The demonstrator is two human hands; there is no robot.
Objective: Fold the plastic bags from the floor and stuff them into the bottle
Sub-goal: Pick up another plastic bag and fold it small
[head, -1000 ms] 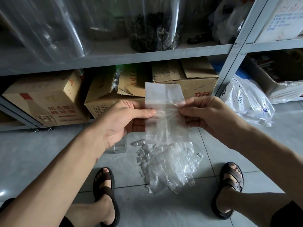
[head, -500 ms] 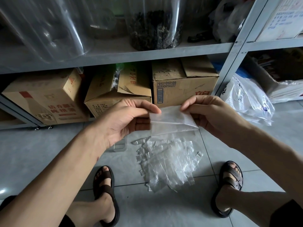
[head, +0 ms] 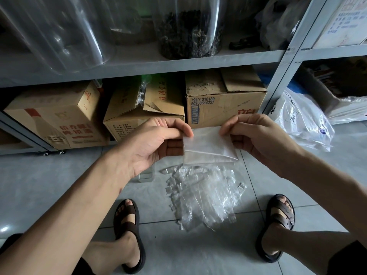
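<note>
- The person squats on the grey tiled floor facing a metal shelf, with a brown sandal on the left foot and its pair on the right.
- Both hands are raised in front of the shelf, holding one clear plastic bag in the air between them.
- The left hand pinches the bag's upper left corner between thumb and forefinger; the other fingers are curled in behind the plastic.
- The right hand pinches the upper right corner the same way, its remaining fingers bent under the palm.
- The bag shows a fold line running slantwise across it, and its lower right corner comes to a point.
- Directly below, on the floor between the two feet, lies a loose pile of clear plastic bags, overlapping one another.
- Just left of the pile, a clear plastic container stands on the floor, mostly hidden by the left hand (I cannot tell what kind it is).
- At the back edge of the floor, under the shelf, three cardboard boxes sit in a row.
- A white printed bag slumps at the floor's far right, beside the shelf post.
</note>
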